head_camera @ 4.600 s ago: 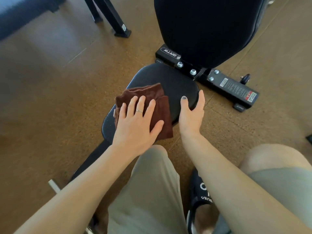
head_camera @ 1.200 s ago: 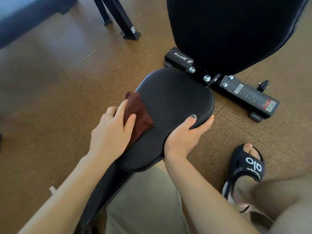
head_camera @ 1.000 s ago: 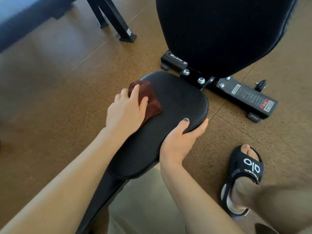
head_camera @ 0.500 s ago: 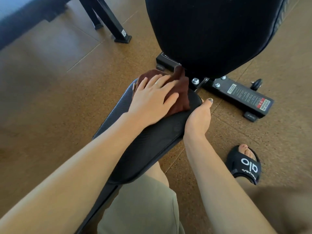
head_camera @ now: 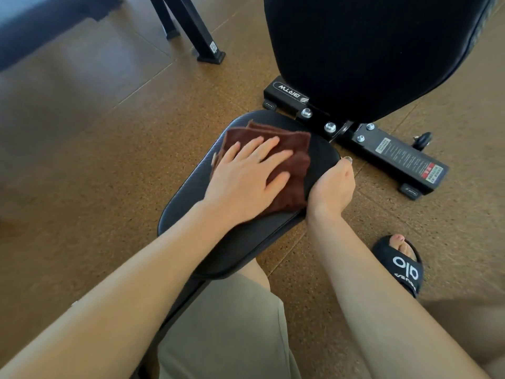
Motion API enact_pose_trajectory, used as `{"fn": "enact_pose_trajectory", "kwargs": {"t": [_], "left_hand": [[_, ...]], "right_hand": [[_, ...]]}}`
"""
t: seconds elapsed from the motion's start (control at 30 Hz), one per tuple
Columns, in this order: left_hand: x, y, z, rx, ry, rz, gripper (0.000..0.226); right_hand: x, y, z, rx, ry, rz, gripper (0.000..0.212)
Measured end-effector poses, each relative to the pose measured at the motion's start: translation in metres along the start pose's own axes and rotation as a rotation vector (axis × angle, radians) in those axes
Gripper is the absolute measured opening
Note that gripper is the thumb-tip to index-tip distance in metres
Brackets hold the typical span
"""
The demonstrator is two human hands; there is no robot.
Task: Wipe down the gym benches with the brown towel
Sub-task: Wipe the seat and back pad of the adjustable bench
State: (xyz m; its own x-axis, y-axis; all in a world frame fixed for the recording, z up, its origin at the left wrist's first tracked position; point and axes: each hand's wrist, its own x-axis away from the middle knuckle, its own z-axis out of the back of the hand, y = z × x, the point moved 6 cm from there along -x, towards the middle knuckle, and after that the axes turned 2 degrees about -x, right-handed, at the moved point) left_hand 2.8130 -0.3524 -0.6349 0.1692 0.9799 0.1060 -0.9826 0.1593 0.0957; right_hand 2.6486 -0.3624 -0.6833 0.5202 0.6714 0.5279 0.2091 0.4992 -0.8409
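The brown towel lies folded flat on the black seat pad of the gym bench. My left hand presses down on the towel with fingers spread, covering its left half. My right hand grips the seat pad's right edge, thumb on top, fingers curled under and hidden. The upright black backrest rises just behind the seat.
The bench's black base bar with warning labels lies on the brown cork floor to the right. My right foot in a black slide sandal stands at the right. Black frame legs of other equipment stand at the upper left.
My left hand has slid the towel from the seat's left edge up to the far end, then back toward the middle-right. My right hand shifted along the seat's right edge.
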Motion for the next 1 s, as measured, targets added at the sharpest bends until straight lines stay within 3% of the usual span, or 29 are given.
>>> {"fn": "enact_pose_trajectory", "kwargs": {"t": [0.13,0.33,0.4,0.67,0.9,1.0], "left_hand": [[-0.055,0.013,0.001,0.019,-0.015,0.057,0.053],[0.102,-0.012,0.005,0.049,0.029,0.156,0.055],[0.116,-0.016,0.002,0.042,0.013,0.177,0.055],[-0.064,0.009,-0.002,-0.011,0.005,0.112,0.053],[0.030,0.023,-0.002,0.057,0.094,0.006,0.051],[-0.012,0.014,-0.002,0.035,0.051,-0.062,0.050]], "right_hand": [[0.000,0.000,0.002,0.027,-0.047,0.014,0.041],[0.002,0.000,0.001,0.036,-0.013,0.046,0.039],[0.003,0.002,0.001,0.028,0.012,0.051,0.042],[0.001,-0.001,0.003,0.052,0.020,0.089,0.043],[0.000,0.005,0.003,-0.065,-0.019,0.033,0.037],[-0.006,0.006,0.001,-0.065,-0.007,0.048,0.037]]}}
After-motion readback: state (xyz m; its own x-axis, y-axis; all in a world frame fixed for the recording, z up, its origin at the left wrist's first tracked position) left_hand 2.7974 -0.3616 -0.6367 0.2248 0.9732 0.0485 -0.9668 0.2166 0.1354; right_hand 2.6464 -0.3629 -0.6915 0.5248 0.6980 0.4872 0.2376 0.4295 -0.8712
